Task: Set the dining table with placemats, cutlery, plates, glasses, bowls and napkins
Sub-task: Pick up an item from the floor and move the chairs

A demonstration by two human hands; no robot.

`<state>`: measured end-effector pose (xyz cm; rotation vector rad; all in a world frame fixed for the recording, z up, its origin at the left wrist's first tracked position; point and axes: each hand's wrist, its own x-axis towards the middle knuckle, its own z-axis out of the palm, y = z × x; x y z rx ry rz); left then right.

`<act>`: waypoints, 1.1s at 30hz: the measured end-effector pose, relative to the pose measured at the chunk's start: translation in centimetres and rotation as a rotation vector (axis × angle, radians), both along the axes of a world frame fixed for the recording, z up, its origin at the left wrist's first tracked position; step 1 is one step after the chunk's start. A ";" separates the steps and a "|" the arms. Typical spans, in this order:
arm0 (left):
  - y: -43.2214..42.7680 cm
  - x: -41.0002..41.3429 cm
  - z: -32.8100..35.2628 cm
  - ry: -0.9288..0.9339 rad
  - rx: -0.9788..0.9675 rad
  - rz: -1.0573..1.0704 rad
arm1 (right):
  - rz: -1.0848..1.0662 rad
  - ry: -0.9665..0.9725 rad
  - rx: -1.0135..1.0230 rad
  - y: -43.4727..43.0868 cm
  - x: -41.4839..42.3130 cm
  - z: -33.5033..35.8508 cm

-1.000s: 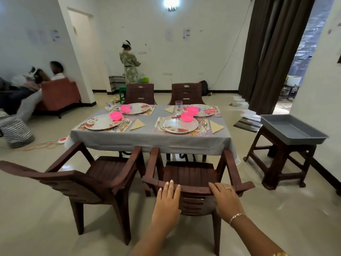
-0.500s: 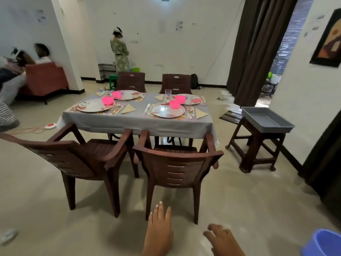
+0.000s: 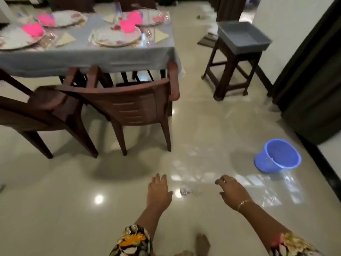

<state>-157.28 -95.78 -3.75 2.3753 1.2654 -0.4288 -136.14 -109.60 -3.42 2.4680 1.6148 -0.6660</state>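
Step in hand: We judged the laying all but finished. What was left looked like a last check of the settings, with nothing to carry.
Doing it well: We would have gone round each place in turn and confirmed placemat, cutlery, plate, glass, bowl and napkin, since blur kept the small pieces from being counted from where we stood. Any straightening wanted a light touch.
Left hand (image 3: 159, 191): It was empty, palm down, with the fingers fairly straight over the floor (image 3: 55, 200).
Right hand (image 3: 232, 191): It was also empty, with the fingers loosely curled round nothing and a bracelet (image 3: 242, 204) at the wrist.
Dining table (image 3: 88, 58): It lay up and to the left of both hands, well apart from them, under a grey cloth. A brown chair (image 3: 129, 106) was tucked in between it and us, and a second chair (image 3: 36, 108) stood beside that one.
Nearest setting: A patterned plate (image 3: 114, 36) sat near the table's front edge with a pink bowl (image 3: 127, 26) at its far edge. A folded yellow napkin (image 3: 160, 35) lay to its right, with something shiny between them, probably cutlery. A glass (image 3: 118, 15) stood behind, blurred.
Other settings: Three more plates with pink bowls showed farther back and to the left, but we could not tell their details.
Watch for: A blue bucket (image 3: 262, 163) stood on the floor to the right of the right hand, near enough to kick in turning. A stool (image 3: 230, 71) bearing a grey tray (image 3: 238, 46) stood farther off beside the table.
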 end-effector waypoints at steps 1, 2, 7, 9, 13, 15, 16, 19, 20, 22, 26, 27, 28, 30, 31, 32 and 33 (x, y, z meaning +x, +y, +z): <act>-0.7 0.7 -1.0 0.006 -0.042 0.016 | 0.003 0.019 -0.027 -0.6 0.8 -0.9; -1.3 1.4 -1.7 0.014 -0.069 0.033 | 0.011 0.031 -0.060 -1.0 1.6 -1.8; -2.4 4.5 -6.8 0.036 -0.171 0.085 | 0.081 0.102 -0.239 0.3 3.9 -8.3; -1.7 6.1 -10.6 -0.014 -0.175 0.166 | 0.103 0.126 -0.277 2.3 4.7 -12.5; -0.1 9.5 -21.6 0.026 -0.278 0.198 | 0.033 0.164 -0.309 6.5 6.0 -23.4; 0.5 10.7 -28.1 0.000 -0.321 0.240 | -0.053 0.186 -0.347 8.1 6.2 -29.8; 0.9 11.3 -31.2 0.008 -0.321 0.241 | -0.122 0.209 -0.368 8.8 6.3 -33.0; 3.0 12.3 -40.1 0.102 -0.365 0.112 | -0.383 0.331 -0.403 10.6 6.4 -42.5; 3.9 12.5 -43.1 0.138 -0.391 0.053 | -0.460 0.366 -0.404 10.9 6.3 -45.6; 5.6 12.9 -48.6 0.175 -0.476 0.022 | -0.594 0.415 -0.394 11.4 6.3 -51.4; 6.9 13.9 -56.2 0.109 -0.720 0.307 | -0.774 0.545 -0.281 11.5 5.5 -60.3; 6.9 14.1 -57.5 0.074 -0.796 0.435 | -0.773 0.579 -0.242 11.6 5.1 -61.7; 6.8 14.3 -58.5 0.033 -0.871 0.552 | -0.748 0.608 -0.201 11.9 4.7 -62.7; 6.7 14.8 -59.1 -0.044 -0.976 0.690 | -0.712 0.668 -0.144 12.0 4.1 -63.3; 6.6 15.0 -58.5 -0.068 -0.995 0.719 | -0.719 0.697 -0.128 11.8 4.0 -62.9; 6.7 15.3 -57.4 -0.094 -1.006 0.735 | -0.736 0.732 -0.110 11.6 3.9 -62.0; 6.7 15.6 -55.7 -0.129 -1.016 0.742 | -0.752 0.775 -0.085 11.2 3.9 -60.6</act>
